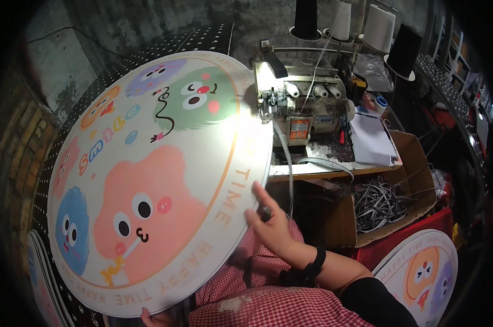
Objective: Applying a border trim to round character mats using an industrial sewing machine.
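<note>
- The round mat [148, 180] is cream with an orange ring and fuzzy cartoon faces in pink, blue, green, purple and orange.
- Its underside is black with white dots.
- The apron [268, 305] is red-and-white checked.
- The thread cones [380, 27] are black and white.
- The cardboard box [415, 158] is brown.

This is a small sewing workshop, shown by the worn industrial sewing machine [301, 106] on its bench, thread cones [378, 27] above it, a cardboard box [390, 204] of trimmed strips (grey ones) and stacked round printed mats [420, 272].
</note>
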{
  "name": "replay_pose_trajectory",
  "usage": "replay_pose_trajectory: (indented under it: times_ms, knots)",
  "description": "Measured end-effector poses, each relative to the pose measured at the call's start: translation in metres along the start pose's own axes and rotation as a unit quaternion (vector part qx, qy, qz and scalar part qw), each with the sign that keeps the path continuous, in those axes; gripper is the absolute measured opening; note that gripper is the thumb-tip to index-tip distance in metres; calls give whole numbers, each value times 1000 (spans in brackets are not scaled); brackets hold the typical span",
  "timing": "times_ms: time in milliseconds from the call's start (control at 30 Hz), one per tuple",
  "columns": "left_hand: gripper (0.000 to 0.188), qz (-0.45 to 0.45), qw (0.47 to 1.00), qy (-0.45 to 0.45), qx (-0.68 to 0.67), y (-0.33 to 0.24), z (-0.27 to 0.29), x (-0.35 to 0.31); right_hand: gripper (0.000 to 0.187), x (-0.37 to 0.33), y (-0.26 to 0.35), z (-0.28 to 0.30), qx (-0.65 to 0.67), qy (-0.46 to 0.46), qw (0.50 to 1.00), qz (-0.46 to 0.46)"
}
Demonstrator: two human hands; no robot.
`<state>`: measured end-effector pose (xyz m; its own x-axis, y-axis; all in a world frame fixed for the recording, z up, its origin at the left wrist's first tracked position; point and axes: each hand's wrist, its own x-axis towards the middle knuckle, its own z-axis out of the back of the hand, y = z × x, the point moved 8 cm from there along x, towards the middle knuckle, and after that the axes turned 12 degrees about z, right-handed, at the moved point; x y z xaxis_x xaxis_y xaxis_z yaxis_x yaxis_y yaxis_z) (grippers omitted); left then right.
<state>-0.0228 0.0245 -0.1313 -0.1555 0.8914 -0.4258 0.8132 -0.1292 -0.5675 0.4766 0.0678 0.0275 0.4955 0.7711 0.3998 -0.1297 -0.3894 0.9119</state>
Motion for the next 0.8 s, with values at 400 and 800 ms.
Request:
replay_pose_trajectory:
  times_ms: [400,800]
  knots:
    - [40,-215,892,20,397,-2,-88,-45,50,-19,-6,-19,11,66,998,1]
    - [41,-159,762,-46,626,-1,-79,-46,47,-20,-12,-18,-9,49,998,47]
